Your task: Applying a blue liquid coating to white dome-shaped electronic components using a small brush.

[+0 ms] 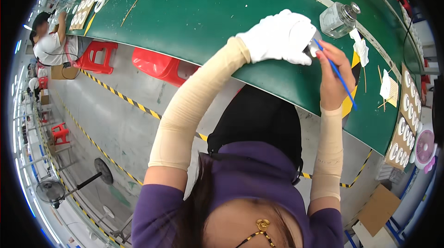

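Note:
My left hand (273, 39), in a white glove, is closed round a small white piece (305, 31) with a greyish patch on its right side. Its exact kind is hard to make out, as the glove covers part of it. My bare right hand (336, 73) pinches a slim blue stick-like tool (342, 84) like a pen. The tool's upper end meets the right side of the white piece; its tip is too small to tell. Just beyond both hands, a clear glass jar (336, 20) with a metal top stands on the green table (194, 12).
Right of my hand lie white tissue (361, 49), thin wooden sticks (365, 74) and a yellowish pad (392, 92). A cardboard tray (393, 148) of white rings sits at the right edge, beside a fan (424, 146). Red stools (155, 64) and a seated person (51, 44) are at left.

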